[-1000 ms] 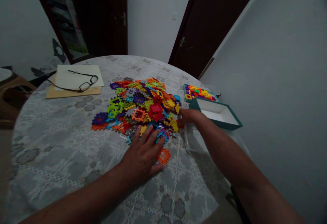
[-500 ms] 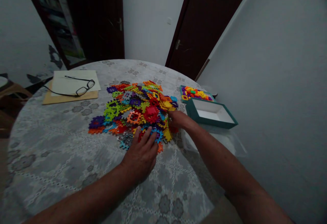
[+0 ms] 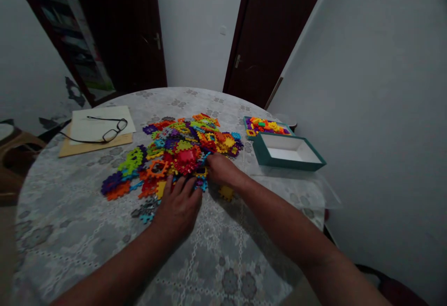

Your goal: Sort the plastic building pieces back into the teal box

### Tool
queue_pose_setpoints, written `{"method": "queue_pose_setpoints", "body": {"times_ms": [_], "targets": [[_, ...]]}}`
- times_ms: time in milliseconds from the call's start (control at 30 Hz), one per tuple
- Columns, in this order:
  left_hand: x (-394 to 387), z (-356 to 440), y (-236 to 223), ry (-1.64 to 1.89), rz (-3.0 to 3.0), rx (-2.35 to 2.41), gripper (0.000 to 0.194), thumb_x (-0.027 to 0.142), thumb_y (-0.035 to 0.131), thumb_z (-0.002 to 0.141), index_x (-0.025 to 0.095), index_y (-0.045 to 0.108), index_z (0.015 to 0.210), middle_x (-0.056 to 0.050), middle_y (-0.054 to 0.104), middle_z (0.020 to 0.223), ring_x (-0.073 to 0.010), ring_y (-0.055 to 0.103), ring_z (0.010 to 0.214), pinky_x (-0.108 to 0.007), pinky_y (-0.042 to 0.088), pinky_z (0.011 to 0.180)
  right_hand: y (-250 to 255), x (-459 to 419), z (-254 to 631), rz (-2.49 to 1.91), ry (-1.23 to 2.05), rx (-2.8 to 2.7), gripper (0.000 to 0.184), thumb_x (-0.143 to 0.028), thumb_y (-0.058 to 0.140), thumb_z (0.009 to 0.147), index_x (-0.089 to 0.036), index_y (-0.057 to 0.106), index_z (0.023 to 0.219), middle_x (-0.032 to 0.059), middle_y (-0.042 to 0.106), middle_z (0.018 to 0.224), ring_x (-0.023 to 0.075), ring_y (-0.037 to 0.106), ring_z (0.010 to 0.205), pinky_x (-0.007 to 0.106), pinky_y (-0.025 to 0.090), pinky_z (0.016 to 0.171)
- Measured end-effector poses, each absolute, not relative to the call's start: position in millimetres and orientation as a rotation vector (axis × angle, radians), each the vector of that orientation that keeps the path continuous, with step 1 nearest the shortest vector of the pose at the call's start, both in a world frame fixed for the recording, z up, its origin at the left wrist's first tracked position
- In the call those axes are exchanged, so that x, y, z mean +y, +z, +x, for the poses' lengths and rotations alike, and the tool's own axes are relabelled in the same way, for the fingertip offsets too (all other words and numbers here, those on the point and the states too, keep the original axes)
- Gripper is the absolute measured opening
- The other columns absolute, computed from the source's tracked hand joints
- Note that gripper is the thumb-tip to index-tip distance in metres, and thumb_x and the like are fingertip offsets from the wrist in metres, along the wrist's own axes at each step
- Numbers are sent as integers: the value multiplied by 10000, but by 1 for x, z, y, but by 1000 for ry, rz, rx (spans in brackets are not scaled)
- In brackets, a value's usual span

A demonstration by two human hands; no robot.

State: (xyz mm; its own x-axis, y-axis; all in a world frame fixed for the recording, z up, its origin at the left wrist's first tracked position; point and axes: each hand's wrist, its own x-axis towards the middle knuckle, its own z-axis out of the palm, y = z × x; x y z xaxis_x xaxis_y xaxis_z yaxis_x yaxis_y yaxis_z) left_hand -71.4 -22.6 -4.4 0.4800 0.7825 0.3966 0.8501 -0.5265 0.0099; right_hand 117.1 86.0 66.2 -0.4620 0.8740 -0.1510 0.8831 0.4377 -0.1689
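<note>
A heap of colourful plastic interlocking pieces (image 3: pixel 186 157) with notched edges, square and gear-like, is spread over the tablecloth. My left hand (image 3: pixel 179 207) lies at the front of the heap, its fingers apart and resting on the pieces. From the right, my right hand (image 3: pixel 220 170) presses into the heap's side. Its fingertips are hidden among the pieces, so whether it grips any does not show. A yellow piece (image 3: pixel 226 193) lies loose just below the right wrist. Purple and orange pieces (image 3: pixel 118 190) stick out at the left end.
At the right stand an open green box (image 3: pixel 289 153) with a white inside and a shallow green tray (image 3: pixel 291 130) of small colourful pieces. Clear plastic (image 3: pixel 330 192) lies by the box. Black glasses (image 3: pixel 110 134) rest on paper (image 3: pixel 78 126) at the left.
Both hands have moved left, and the front of the heap has slid left and spread with them. The yellow piece now lies apart on the right. The camera view has shifted slightly.
</note>
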Motion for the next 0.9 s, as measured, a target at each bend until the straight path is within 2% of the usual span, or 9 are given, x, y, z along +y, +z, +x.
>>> {"method": "queue_pose_setpoints", "body": {"times_ms": [133,267,367,500,600,700,800,900], "targets": [[-18,-78,-3,-604,-2531,-1435,302,142,548,1028,216,812,1155,-184,753,1383,-421,623,1323,-793,383,1249,83,75,122,1580,-332,2742,278,-155,583,1052,-161,762,1264,94,765,1346,193,684,1240,215,483,1029],[-23,-82,-1,-643,-2538,-1427,281,145,565,1031,215,804,1160,-167,755,1368,-393,618,1344,-748,383,1281,90,45,140,1550,-234,2713,406,-152,585,1030,-156,695,1420,164,721,1411,272,680,1281,334,509,1088],[-34,-87,6,-659,-2559,-1440,258,198,595,1046,216,776,1229,-151,741,1392,-370,587,1417,-690,350,1329,80,18,147,1472,-85,2522,415,-129,562,1019,-172,705,1406,219,715,1381,346,721,1211,435,556,1020],[-55,-106,15,-612,-2630,-1474,316,277,660,1034,227,731,1338,-134,700,1470,-361,526,1503,-650,310,1363,60,1,145,1405,-64,2473,481,-36,527,984,-189,721,1397,215,747,1284,357,726,1205,452,548,1054],[-70,-128,12,-576,-2631,-1542,448,337,722,1010,273,683,1451,-116,653,1546,-375,493,1531,-665,295,1361,50,3,138,1393,-128,2565,524,-17,511,975,-188,721,1424,189,745,1310,350,694,1259,448,516,1130],[-76,-146,2,-599,-2581,-1606,554,383,758,1001,295,636,1534,-118,604,1622,-390,467,1556,-682,289,1357,43,11,130,1388,-255,2705,488,-17,496,980,-192,756,1354,161,731,1380,318,663,1307,413,486,1180],[-70,-154,-6,-621,-2522,-1661,573,337,772,997,269,624,1546,-137,602,1627,-383,490,1540,-663,339,1335,37,15,119,1415,-469,2821,443,-58,515,1003,-210,751,1346,137,721,1424,284,661,1330,377,502,1167],[-56,-155,-8,-643,-2467,-1683,608,308,809,965,242,622,1540,-159,612,1610,-390,520,1514,-634,409,1293,38,14,112,1385,-632,2927,456,-87,582,987,-217,720,1402,133,722,1437,288,672,1335,396,519,1158]]}}
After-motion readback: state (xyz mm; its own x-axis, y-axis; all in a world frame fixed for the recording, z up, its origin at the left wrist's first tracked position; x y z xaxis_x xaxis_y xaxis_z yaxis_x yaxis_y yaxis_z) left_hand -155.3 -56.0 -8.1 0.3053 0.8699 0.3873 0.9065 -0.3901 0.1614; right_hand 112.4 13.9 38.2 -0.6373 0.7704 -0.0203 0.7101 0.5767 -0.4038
